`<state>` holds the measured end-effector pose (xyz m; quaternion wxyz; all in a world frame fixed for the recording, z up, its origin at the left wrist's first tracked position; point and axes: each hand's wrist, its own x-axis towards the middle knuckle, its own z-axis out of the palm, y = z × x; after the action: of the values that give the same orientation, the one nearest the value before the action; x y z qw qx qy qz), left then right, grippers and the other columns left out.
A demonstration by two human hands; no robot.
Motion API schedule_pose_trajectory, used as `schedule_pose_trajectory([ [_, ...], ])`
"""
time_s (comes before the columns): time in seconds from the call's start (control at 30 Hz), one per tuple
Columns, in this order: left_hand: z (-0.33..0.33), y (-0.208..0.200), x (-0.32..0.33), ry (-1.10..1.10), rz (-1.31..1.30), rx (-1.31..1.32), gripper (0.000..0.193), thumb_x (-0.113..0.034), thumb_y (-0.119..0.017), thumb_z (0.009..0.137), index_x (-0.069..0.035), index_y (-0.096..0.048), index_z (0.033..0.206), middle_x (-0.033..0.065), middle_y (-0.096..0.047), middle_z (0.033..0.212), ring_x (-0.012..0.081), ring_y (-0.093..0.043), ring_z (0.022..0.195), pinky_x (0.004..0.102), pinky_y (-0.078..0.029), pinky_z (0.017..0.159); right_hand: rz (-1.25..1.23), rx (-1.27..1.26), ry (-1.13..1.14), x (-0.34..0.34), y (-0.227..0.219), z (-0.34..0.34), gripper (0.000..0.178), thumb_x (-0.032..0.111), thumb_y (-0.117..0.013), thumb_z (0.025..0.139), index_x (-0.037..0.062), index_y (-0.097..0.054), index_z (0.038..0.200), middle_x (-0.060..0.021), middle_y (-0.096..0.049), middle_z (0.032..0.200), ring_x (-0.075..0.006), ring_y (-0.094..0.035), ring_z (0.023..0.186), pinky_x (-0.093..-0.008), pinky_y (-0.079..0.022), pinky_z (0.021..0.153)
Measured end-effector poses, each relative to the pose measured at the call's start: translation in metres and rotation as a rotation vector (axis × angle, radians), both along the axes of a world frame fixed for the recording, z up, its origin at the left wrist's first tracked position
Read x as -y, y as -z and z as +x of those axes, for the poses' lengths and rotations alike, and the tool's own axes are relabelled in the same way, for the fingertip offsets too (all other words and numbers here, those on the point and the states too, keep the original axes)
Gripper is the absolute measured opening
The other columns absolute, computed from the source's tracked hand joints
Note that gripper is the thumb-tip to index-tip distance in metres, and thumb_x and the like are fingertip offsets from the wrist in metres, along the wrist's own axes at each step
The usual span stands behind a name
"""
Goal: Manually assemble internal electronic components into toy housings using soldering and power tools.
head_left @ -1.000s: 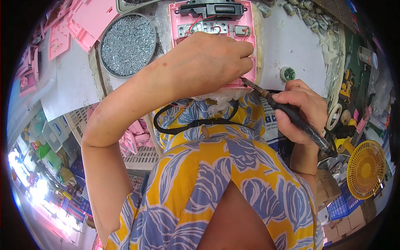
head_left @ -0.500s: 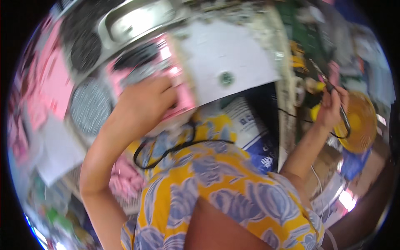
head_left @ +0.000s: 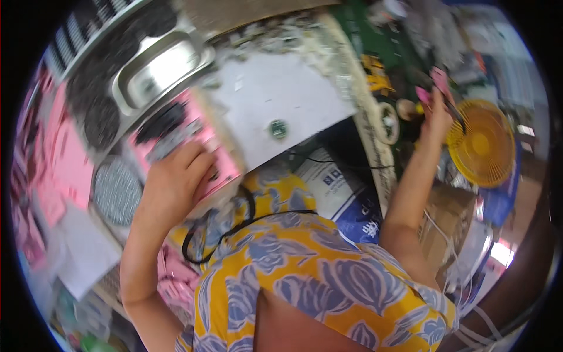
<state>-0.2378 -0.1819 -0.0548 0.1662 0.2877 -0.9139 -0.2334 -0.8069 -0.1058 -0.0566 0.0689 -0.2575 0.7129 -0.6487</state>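
Observation:
My left hand point(head_left: 179, 182) rests on a pink pad point(head_left: 226, 164) at the front left, its fingers curled together over a small dark piece that they mostly hide. Black strips point(head_left: 161, 122) and grey pieces point(head_left: 174, 141) lie on the pad just beyond the knuckles. Off to the right, my right hand point(head_left: 437, 120) is closed around a slim, dark, corded tool that looks like a soldering iron point(head_left: 455, 112). Its tip is hard to make out. Pink pieces point(head_left: 441, 81) show beside those fingers. A small round green piece point(head_left: 278, 129) lies on a white sheet point(head_left: 258, 94) between my hands.
A steel tray point(head_left: 120, 85) stands behind the pad, and a round dish of fine silvery pieces point(head_left: 117, 192) is left of it. A yellow round basket-like thing point(head_left: 484, 141) sits beside my right hand. Nearby are a tape roll point(head_left: 387, 123) and a cardboard box point(head_left: 448, 220).
The whole view has shifted, moving the bench leftward in the picture. My left hand stays over the pink pad. My right hand stays near the yellow thing, with less of the tool showing.

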Motion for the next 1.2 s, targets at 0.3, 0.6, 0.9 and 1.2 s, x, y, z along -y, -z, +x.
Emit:
schedule_pose_trajectory([
  [0.3, 0.045, -0.009, -0.009, -0.52, 0.106, -0.397, 0.021, 0.002, -0.069, 0.085, -0.004, -0.068, 0.105, 0.0064, -0.064, 0.096, 0.0149, -0.056, 0.066, 0.0265, -0.046, 0.058, 0.053, 0.165, -1.062, -0.026, 0.022, 0.242, 0.035, 0.03, -0.06, 0.099, 0.0001, -0.065, 0.116, -0.0148, -0.064, 0.103, -0.0239, -0.06, 0.092, -0.039, -0.05, 0.082],
  [0.6, 0.036, 0.004, -0.019, -0.493, 0.012, -0.402, 0.018, -0.002, -0.07, 0.085, -0.005, -0.068, 0.103, 0.0111, -0.065, 0.1, 0.028, -0.065, 0.074, 0.0339, -0.054, 0.062, 0.157, -0.994, -1.286, 0.039, 0.017, 0.356, 0.036, 0.04, -0.077, 0.083, 0.0142, -0.078, 0.108, -0.0186, -0.045, 0.156, -0.0451, -0.021, 0.146, -0.0544, -0.021, 0.118],
  [0.9, 0.013, 0.01, 0.002, -0.298, -0.226, -0.166, 0.042, -0.011, -0.08, 0.072, -0.014, -0.068, 0.112, 0.0057, -0.06, 0.111, 0.0287, -0.059, 0.097, 0.0423, -0.046, 0.086, 0.237, -0.76, -1.234, 0.04, 0.005, 0.351, 0.028, 0.017, -0.075, 0.082, 0.0075, -0.074, 0.108, -0.0145, -0.059, 0.14, -0.038, -0.042, 0.136, -0.0488, -0.033, 0.113],
  [1.2, 0.013, 0.019, 0.029, -0.2, -0.367, -0.042, 0.033, -0.014, -0.073, 0.077, -0.02, -0.069, 0.109, 0.0029, -0.06, 0.123, 0.0257, -0.058, 0.111, 0.0433, -0.041, 0.098, 0.157, -0.724, -1.173, 0.092, 0.01, 0.341, 0.019, 0.01, -0.074, 0.083, 0.0028, -0.074, 0.101, -0.0108, -0.073, 0.114, -0.0281, -0.06, 0.114, -0.0402, -0.044, 0.102],
])
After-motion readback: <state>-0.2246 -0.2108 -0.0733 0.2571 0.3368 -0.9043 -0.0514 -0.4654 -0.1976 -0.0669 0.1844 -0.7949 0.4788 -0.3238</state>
